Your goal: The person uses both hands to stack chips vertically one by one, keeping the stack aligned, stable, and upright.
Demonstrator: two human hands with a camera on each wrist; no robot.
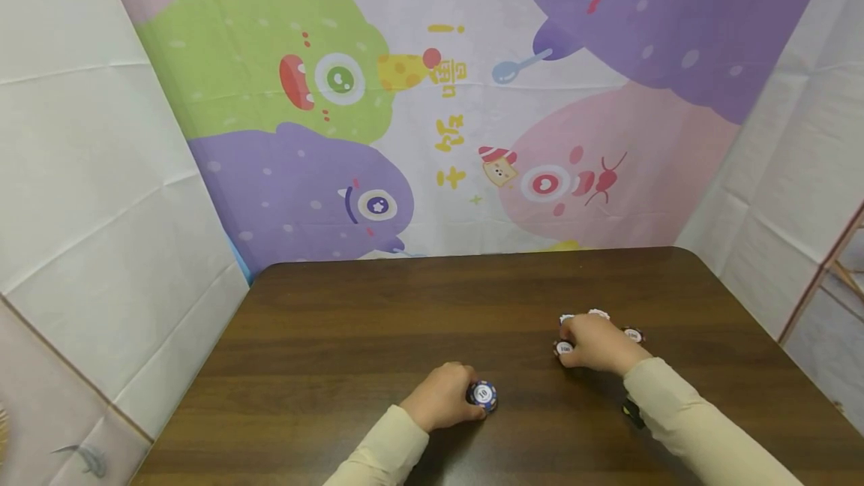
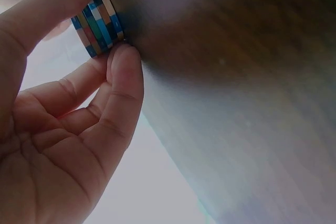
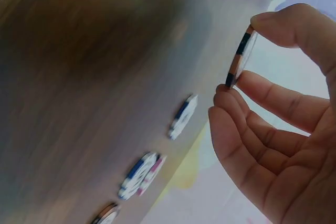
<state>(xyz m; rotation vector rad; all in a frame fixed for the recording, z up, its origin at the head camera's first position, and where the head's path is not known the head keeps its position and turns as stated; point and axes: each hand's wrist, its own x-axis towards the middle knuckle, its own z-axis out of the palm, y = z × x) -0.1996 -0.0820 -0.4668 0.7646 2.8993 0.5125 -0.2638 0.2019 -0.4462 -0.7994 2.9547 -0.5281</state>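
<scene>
The left hand (image 1: 442, 398) pinches a short stack of chips (image 1: 484, 395) by its rims, thumb against one side and fingertips against the other. Gripping the rims probably keeps the several chips lined up as one column, and it leaves the blue top face, marked 10, uncovered. The stack sits just right of that hand, roughly midway between the left and right edges of the counter (image 1: 337, 336) and well apart from its far edge; whether it rests on the wood I cannot tell

The right hand (image 1: 601, 343) pinches a single chip marked 100 (image 1: 564, 349) between thumb and fingertips, again by the rim, which seems to suit so thin a disc and keeps its face clear. The chip lies at the left side of this hand, nearer the far right corner than the stack is; I cannot tell whether it touches the surface

Beyond the right hand, toward the far edge, lie a blue-edged chip (image 3: 184, 117) and an overlapping pale pair (image 3: 139, 177), with a brown-edged chip (image 1: 633, 334) nearer the right edge. Their loose spacing perhaps leaves room for fingers. A dark object (image 1: 632, 412) is partly hidden by the right sleeve (image 1: 675, 403)
</scene>
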